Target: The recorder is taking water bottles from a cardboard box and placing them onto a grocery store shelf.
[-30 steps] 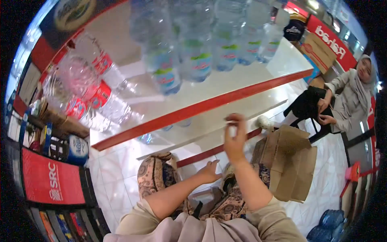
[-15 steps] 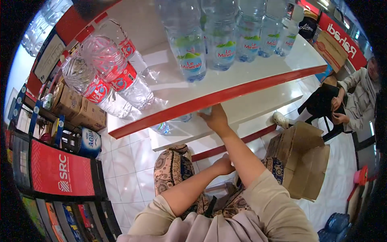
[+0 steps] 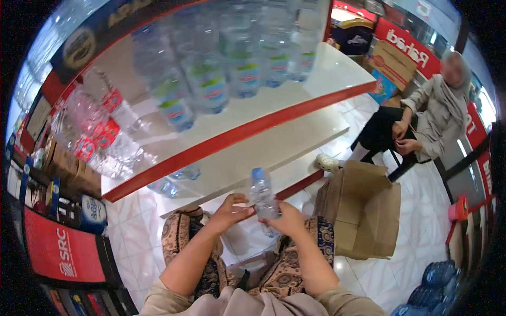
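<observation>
In front of the shelf's red edge, a small clear water bottle [image 3: 260,194] with a blue cap stands upright, tilted slightly. Its lower side is gripped by my right hand [image 3: 285,218]. Just left of the bottle is my left hand [image 3: 230,214], fingers apart and holding nothing; whether a fingertip touches the bottle is unclear. Beneath the upper shelf, a few small bottles [image 3: 164,187] lie or stand on the lower white shelf [image 3: 305,143], partly hidden by the board above.
On the upper shelf [image 3: 242,118] stand several large bottles [image 3: 210,92] and red-labelled bottles [image 3: 113,134]. An opened cardboard box [image 3: 363,210] sits on the floor at right. Beyond it a seated person [image 3: 429,121] has hands together. Blue bottles [image 3: 432,289] are at lower right.
My right hand has come out from under the upper shelf with the small water bottle. My left hand has risen and opened beside it. The view has shifted to the right.
</observation>
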`<move>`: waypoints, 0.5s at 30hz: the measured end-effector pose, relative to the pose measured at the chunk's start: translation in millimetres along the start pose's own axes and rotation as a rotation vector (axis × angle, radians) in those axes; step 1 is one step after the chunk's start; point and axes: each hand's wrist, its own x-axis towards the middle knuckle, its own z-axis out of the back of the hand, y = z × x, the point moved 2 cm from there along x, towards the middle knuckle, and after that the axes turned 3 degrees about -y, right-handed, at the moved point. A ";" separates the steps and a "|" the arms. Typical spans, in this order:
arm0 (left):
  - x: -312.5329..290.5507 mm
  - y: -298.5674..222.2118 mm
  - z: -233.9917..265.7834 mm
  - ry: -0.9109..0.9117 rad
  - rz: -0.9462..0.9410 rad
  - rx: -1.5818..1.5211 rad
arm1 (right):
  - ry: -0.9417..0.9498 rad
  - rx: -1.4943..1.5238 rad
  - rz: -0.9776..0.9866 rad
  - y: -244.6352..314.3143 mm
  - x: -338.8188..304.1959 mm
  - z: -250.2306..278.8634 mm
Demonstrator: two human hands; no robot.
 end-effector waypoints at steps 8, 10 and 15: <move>15.3 -5.2 -62.7 -0.358 -0.319 0.287 | -0.201 -0.007 0.239 -14.4 -2.7 -2.1; 23.3 -24.4 -69.7 -0.313 -0.327 0.216 | -0.142 0.076 0.184 -20.1 6.6 6.0; 48.5 -111.2 -123.7 -0.268 -0.545 0.402 | -0.364 0.713 0.335 -69.5 37.4 20.3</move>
